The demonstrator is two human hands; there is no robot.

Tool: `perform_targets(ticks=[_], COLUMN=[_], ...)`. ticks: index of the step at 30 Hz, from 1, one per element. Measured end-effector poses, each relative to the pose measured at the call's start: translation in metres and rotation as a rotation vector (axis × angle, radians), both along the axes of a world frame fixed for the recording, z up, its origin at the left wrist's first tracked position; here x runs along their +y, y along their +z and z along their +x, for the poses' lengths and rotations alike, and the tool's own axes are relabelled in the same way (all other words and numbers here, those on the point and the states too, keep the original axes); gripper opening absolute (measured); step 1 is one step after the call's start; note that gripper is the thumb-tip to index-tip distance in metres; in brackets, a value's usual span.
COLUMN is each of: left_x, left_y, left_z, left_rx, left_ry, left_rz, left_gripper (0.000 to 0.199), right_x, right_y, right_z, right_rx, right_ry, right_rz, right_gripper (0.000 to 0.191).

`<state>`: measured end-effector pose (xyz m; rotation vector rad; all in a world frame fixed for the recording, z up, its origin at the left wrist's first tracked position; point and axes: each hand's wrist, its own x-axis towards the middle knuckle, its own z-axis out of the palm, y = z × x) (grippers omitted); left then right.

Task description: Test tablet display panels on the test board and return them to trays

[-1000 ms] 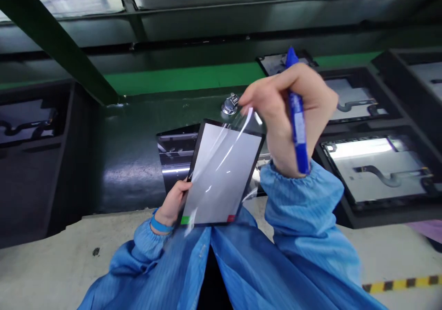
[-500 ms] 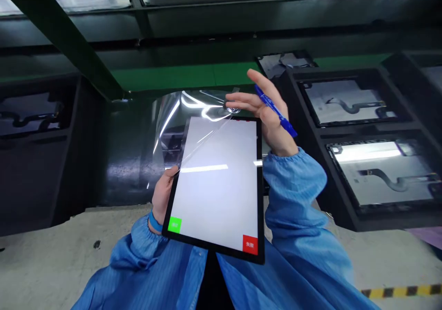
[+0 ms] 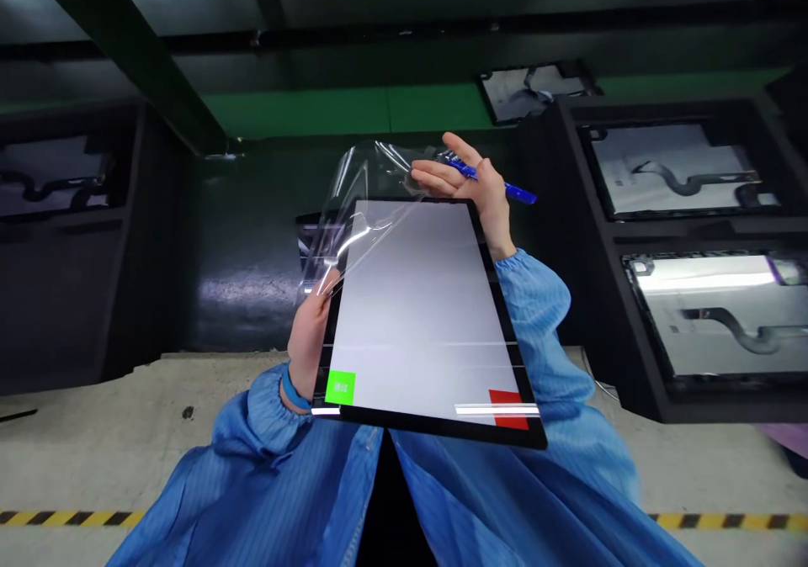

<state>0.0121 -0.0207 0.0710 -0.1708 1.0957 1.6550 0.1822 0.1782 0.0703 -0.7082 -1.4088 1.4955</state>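
Observation:
My left hand [image 3: 309,331] grips the left edge of a tablet-like display [image 3: 422,315], fingers beneath it and thumb on the edge. The screen is lit white, with a green box at its lower left and a red box at its lower right. A clear plastic film [image 3: 353,205] is folded back over the upper left corner and reaches my left thumb. Behind the top right corner, my right hand [image 3: 483,193] holds a blue pen [image 3: 518,193] tucked between its fingers. Its fingertips are at the film's upper edge; whether they pinch it, I cannot tell.
On the right, a black rack [image 3: 599,289] holds display panels [image 3: 688,167] with ribbon cables. Another panel [image 3: 534,87] lies on the green strip behind. A black box [image 3: 63,289] with a panel stands at the left. A green post [image 3: 139,54] slants down at the upper left.
The film has been drawn in and bunched toward the upper left of the display. The display's lower right corner has swung right. My right hand has turned, the pen tilting flatter.

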Motion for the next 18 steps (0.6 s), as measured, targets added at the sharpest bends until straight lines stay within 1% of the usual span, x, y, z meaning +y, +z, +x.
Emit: perform_targets(ticks=[2, 4, 8, 11, 13, 15, 18], left_x=[0.001, 0.002, 0.003, 0.003, 0.003, 0.003, 0.002], left_y=[0.006, 0.013, 0.023, 0.025, 0.025, 0.025, 0.023], left_z=[0.000, 0.000, 0.002, 0.003, 0.004, 0.004, 0.001], left_rx=[0.063, 0.069, 0.013, 0.046, 0.084, 0.130, 0.150], left_ry=[0.037, 0.031, -0.038, -0.054, -0.065, -0.064, -0.059], left_rz=[-0.076, -0.123, -0.077, -0.094, -0.130, -0.143, -0.109], left_gripper=[0.062, 0.063, 0.069, 0.075, 0.075, 0.069, 0.059], right_x=[0.000, 0.000, 0.003, 0.007, 0.010, 0.013, 0.015], right_y=[-0.001, -0.001, -0.005, -0.009, -0.012, -0.013, -0.013], right_z=[0.000, -0.001, -0.001, 0.001, 0.003, 0.004, 0.004], right_rx=[-0.011, -0.027, 0.000, 0.000, 0.008, 0.008, -0.029], right_ry=[0.004, -0.003, -0.001, 0.028, 0.050, 0.060, 0.048], right_rz=[0.002, -0.002, -0.046, -0.046, -0.042, -0.042, -0.049], right_gripper=[0.064, 0.065, 0.071, 0.073, 0.070, 0.070, 0.071])
